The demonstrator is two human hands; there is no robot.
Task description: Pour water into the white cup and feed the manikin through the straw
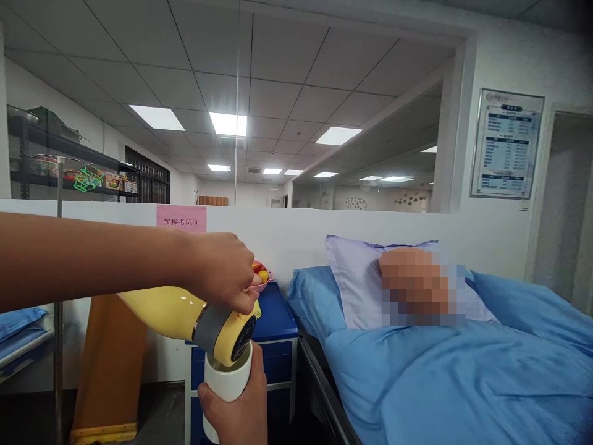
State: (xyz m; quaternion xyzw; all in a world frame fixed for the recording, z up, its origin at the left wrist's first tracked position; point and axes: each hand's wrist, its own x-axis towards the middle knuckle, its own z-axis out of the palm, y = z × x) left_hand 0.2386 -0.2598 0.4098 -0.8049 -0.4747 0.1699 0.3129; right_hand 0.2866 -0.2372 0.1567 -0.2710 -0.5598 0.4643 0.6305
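Note:
My left hand (227, 272) reaches in from the left, its fingers closed around the top of a yellow thermos jug (171, 312) with a grey collar. The jug is tipped to the right, so its dark-topped lid end points down at the mouth of a white cup (227, 380). Lid and cup rim overlap in view; I cannot tell if they touch. Below, my right hand (243, 402) wraps around the cup, thumb on the left side, holding it roughly upright. No stream of liquid shows.
Behind my hands stands a blue bedside cabinet (278, 318) with a pink bowl (265, 285) of fruit-like things. On the right, a blurred-out head rests on a pillow (349, 290) in a blue-covered bed (445, 383). A metal pole (58, 358) and brown board (109, 364) stand left.

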